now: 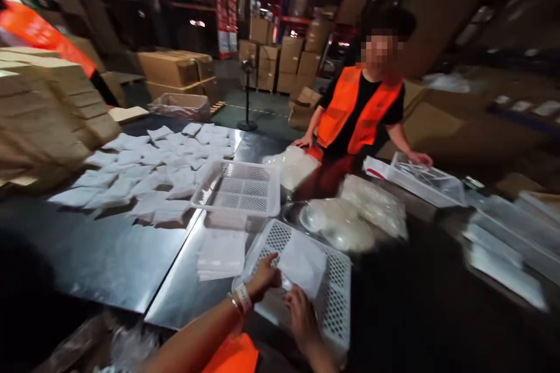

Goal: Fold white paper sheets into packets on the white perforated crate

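A flat white packet (306,262), perhaps a paper or plastic sleeve, lies over a white perforated plastic basket (339,297) that looks bottom-up. At the packet's lower left corner my left hand (263,277) is closed on its edge, with a band and bracelet at the wrist. The curled fingers of my right hand (301,312) pinch its lower edge. Just left of the basket sits a neat stack of white packets (221,252). Blur hides the fine detail at my fingertips.
Many white packets (144,169) are spread across the metal table (109,262). Beyond my hands stand another white basket (273,210) and clear plastic bags (341,224). A co-worker in an orange vest (339,105) touches a bin (424,183) opposite. Stacked boxes (39,116) rise at left.
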`<action>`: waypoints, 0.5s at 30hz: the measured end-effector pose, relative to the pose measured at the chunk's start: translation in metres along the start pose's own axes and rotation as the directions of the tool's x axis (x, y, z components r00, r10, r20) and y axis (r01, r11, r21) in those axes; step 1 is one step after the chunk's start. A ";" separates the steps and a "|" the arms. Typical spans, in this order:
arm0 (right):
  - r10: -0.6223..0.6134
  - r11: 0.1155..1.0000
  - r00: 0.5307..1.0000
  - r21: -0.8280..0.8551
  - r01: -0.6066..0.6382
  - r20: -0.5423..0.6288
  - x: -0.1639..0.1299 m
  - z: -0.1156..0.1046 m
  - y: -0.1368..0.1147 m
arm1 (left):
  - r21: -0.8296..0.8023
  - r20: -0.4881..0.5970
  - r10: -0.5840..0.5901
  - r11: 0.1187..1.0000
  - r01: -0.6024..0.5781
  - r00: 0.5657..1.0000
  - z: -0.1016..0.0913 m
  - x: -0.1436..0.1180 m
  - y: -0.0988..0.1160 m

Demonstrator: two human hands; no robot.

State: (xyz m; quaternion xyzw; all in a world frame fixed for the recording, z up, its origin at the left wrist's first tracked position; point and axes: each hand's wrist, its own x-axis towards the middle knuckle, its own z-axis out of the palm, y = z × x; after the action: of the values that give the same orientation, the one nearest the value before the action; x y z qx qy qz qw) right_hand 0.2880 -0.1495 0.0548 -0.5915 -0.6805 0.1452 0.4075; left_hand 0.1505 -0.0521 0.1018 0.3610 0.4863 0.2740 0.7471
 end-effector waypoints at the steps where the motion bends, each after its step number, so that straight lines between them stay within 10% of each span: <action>1: 0.019 0.999 1.000 -0.047 -0.020 -0.018 0.002 0.000 -0.007 | 0.005 0.023 -0.032 0.999 0.032 0.999 0.002 0.002 -0.001; 15: -0.060 0.925 0.998 -0.377 0.043 -0.035 0.031 0.001 -0.038 | -0.118 -0.010 -0.114 0.987 0.112 0.993 0.009 0.005 -0.005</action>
State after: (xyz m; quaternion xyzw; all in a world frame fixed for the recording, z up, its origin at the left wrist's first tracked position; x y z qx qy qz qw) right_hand 0.2623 -0.1300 0.0919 -0.6436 -0.7016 -0.0122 0.3056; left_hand 0.1609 -0.0532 0.0974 0.2861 0.4952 0.2624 0.7772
